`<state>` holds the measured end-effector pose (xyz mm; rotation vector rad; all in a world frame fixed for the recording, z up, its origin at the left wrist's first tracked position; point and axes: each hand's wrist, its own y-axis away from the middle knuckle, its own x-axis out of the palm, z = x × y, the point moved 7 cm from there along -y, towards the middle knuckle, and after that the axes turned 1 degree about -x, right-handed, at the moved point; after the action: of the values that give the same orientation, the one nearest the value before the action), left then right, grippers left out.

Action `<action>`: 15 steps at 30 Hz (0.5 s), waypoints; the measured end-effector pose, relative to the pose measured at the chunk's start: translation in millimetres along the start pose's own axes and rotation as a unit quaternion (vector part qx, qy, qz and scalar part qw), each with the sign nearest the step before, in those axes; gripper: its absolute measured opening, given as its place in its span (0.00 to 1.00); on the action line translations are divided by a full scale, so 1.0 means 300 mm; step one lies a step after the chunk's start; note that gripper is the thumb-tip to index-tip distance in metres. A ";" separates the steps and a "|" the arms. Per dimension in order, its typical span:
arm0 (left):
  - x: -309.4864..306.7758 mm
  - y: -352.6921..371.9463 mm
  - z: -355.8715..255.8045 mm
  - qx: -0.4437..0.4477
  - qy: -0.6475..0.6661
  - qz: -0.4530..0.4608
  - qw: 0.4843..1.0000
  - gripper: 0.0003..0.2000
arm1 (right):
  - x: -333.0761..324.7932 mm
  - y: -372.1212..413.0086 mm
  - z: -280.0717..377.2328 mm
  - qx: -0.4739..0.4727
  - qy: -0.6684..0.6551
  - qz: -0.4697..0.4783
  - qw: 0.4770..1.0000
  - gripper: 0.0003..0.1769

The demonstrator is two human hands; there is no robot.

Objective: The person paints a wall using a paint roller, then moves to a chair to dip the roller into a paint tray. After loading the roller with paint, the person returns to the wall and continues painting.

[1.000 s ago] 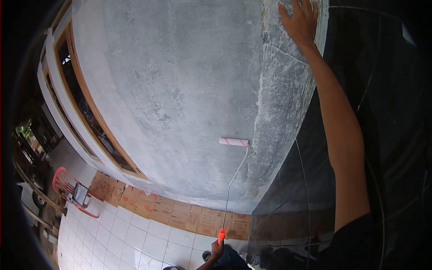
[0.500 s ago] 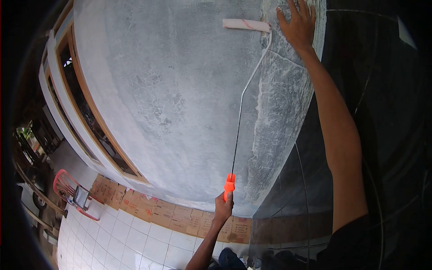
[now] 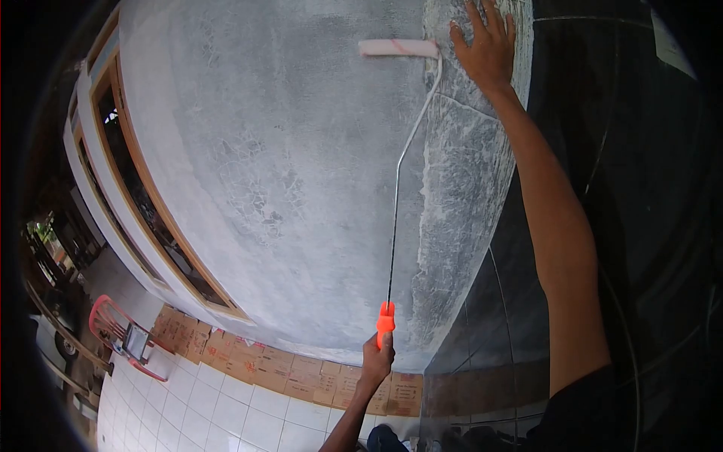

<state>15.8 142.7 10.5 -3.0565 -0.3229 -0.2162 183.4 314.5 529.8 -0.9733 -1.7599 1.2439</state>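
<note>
Window frame (image 3: 151, 203): wood, dark panes, far left, white surround.
Cardboard sheets (image 3: 263, 365): flattened, brown with red print, laid edge to edge in a row across the floor, below the window and on to the right.
Floor tiles (image 3: 226, 414): white, square, near left.
Red metal frame (image 3: 120, 335): on the tiles, left of the cardboard.
Dark glossy tiles (image 3: 640, 188): right side.

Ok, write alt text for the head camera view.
A person's left hand grips the orange handle of a long paint roller pressed high on a grey wall, while the right hand lies flat on the wall beside it. Flattened cardboard lines the white tiled floor below.
</note>
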 end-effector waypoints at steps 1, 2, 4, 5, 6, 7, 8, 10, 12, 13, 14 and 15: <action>0.011 -0.032 -0.108 0.007 -0.014 -0.003 1.000 0.19 | 0.000 0.004 0.002 0.001 -0.002 0.003 1.000 0.33; 0.027 -0.049 -0.220 0.019 -0.025 -0.003 1.000 0.19 | -0.004 0.005 0.005 0.001 -0.001 -0.002 1.000 0.33; 0.033 -0.081 -0.304 0.052 -0.054 -0.019 0.997 0.19 | -0.009 0.001 0.008 -0.002 -0.001 -0.011 1.000 0.33; 0.033 -0.081 -0.291 0.054 -0.052 -0.020 0.997 0.19 | -0.010 0.001 0.012 -0.009 0.002 -0.009 1.000 0.33; 0.025 -0.074 -0.250 0.049 -0.043 -0.026 0.998 0.19 | -0.008 0.001 0.012 -0.015 0.007 -0.006 1.000 0.32; 0.021 -0.062 -0.197 0.044 -0.032 -0.032 0.998 0.19 | -0.008 -0.004 0.010 -0.017 0.008 -0.009 1.000 0.32; 0.019 -0.036 -0.132 0.058 -0.041 -0.037 0.997 0.21 | -0.006 -0.004 0.006 -0.013 0.003 -0.009 1.000 0.32; -0.003 0.038 0.062 0.049 -0.059 -0.058 0.995 0.22 | -0.003 0.003 0.004 -0.009 -0.002 -0.006 1.000 0.32; -0.028 0.115 0.236 0.040 -0.055 -0.039 0.997 0.23 | -0.004 0.001 0.004 -0.012 0.001 -0.013 1.000 0.32; -0.028 0.145 0.290 -0.002 -0.026 -0.021 0.999 0.21 | -0.012 -0.001 0.008 -0.014 0.001 -0.015 1.000 0.32; -0.028 0.148 0.338 -0.042 0.002 -0.003 0.999 0.19 | -0.016 -0.001 0.011 -0.011 0.000 -0.005 1.000 0.33; -0.026 0.120 0.308 -0.038 0.003 -0.004 0.999 0.19 | -0.015 -0.007 0.013 -0.008 -0.002 0.005 1.000 0.33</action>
<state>28.0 112.7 -83.6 -3.1288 -0.3326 -0.2440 181.5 308.4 530.3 -0.9904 -1.7714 1.2403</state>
